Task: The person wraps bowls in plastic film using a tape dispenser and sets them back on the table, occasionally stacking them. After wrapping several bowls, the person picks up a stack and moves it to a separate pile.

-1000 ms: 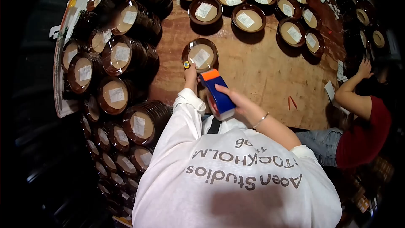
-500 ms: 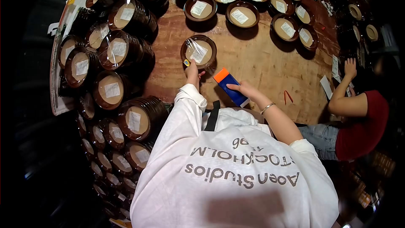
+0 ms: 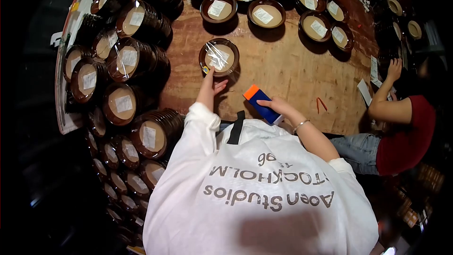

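A brown-rimmed bowl (image 3: 230, 72) with a beige inside sits on the wooden table ahead of me, clear shiny film and a white printed label over its middle. My left hand (image 3: 209, 87) is at its near rim, thumb on or just over the edge beside a small yellow-and-blue sticker (image 3: 206, 70). The other fingers are apart, below the rim. In my right hand (image 3: 278, 106) is a flat blue block with an orange end (image 3: 258, 102), pointing up and left toward the bowl. Its exact kind I cannot make out. A bracelet is on that wrist.
Tall stacks of similar bowls (image 3: 155, 134) crowd the left side. More labelled bowls (image 3: 266, 14) stand along the back. A red tweezer-like item (image 3: 321, 105) lies on the wooden table (image 3: 283, 66). At the right sits another person in a red top (image 3: 409, 137), near paper strips (image 3: 364, 93).
My left hand's fingers have spread and drawn back from under the bowl's rim. The right hand with the blue block has shifted slightly down and right. The view has shifted a little.
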